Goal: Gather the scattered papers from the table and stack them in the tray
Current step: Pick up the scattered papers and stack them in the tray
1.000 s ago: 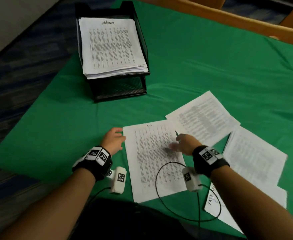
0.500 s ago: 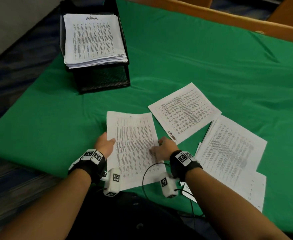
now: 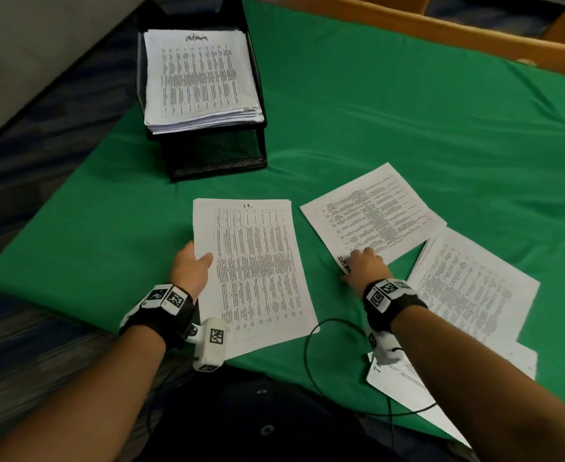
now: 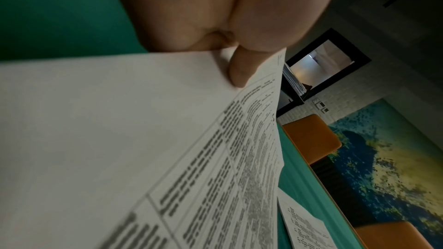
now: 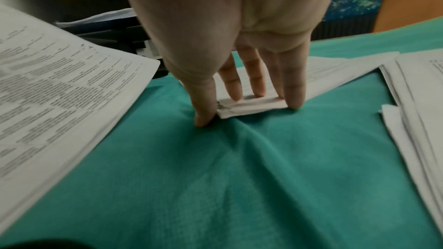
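Gripping the left edge of a printed sheaf point(image 3: 257, 268) with thumb on top, the left hand point(image 3: 189, 271) has that grip closed on paper. The right hand point(image 3: 364, 266) lies flat, fingers point(image 5: 257, 80) straight, pressing the near corner of the angled sheet point(image 3: 374, 211) into the green cloth point(image 3: 408, 128) (it wrinkles there). More papers point(image 3: 468, 288) lie further right on the worktop. The black tray point(image 3: 214, 155) sits at the far left, already stacked.

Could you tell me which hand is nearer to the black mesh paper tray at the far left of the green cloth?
Left. The left hand grips the printed sheet just in front of the black mesh paper tray; the right hand presses an angled sheet farther right.
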A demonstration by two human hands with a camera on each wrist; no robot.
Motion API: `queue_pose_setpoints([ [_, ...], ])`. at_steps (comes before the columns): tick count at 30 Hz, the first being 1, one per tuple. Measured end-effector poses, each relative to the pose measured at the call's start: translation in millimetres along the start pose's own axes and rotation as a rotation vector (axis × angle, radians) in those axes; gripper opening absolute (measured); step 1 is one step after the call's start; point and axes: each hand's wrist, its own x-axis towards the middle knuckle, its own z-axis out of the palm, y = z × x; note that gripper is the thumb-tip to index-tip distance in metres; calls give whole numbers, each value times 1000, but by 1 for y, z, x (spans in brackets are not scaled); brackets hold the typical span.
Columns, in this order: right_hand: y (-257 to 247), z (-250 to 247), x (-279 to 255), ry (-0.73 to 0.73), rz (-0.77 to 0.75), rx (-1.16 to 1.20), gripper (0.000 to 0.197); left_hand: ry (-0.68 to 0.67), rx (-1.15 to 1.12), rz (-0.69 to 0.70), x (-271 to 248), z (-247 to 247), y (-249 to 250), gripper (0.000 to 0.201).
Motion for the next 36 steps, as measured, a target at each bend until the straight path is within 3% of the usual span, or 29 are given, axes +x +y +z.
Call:
queue_pose_setpoints([
  [3, -2, -5, 3, -69, -64, -84, 20, -15, -15, 20, 2, -2, 2, 31],
  [6, -2, -21, 3, -81, -61, -48, 15, -19, -8, 61, 0, -3, 8, 32],
  [9, -6, -49, -4, 34, -56, 122, 15, 5, -30, 163, -8, -5, 21, 45],
  [11, -17, -70, -11, 171, -135, 228, 14, 3, -28, 276, -15, -7, 34, 68],
  [13, -38, -91, -20, 275, -232, 328, 15, -15, 8, 389, -22, -7, 47, 77],
  [16, -79, -120, -37, 275, -315, 600, 15, -37, 65, 543, -25, -1, 60, 55],
  [19, -115, -137, -49, 168, -274, 1060, 15, -36, 107, 638, -30, 5, 69, 36],
  [21, -132, -145, -54, 103, -233, 1303, 19, -90, 140, 700, -38, 8, 72, 40],
  [24, -147, -152, -57, 46, -209, 1469, 22, -141, 188, 700, -47, 11, 72, 58],
  [27, -151, -154, -60, -2, -237, 1539, 25, -60, 146, 682, -51, 11, 75, 44],
  [30, -145, -153, -61, -107, -376, 1580, 23, 18, 102, 627, -53, 9, 81, 40],
  [32, -130, -145, -52, 0, -377, 1458, 33, 58, 37, 565, -52, 4, 86, 40],
  [34, -109, -132, -43, 197, -280, 1242, 48, 78, -52, 527, -47, -4, 91, 39],
  [36, -87, -115, -39, 250, -170, 1070, 60, 82, -138, 502, -43, -12, 94, 38],
])
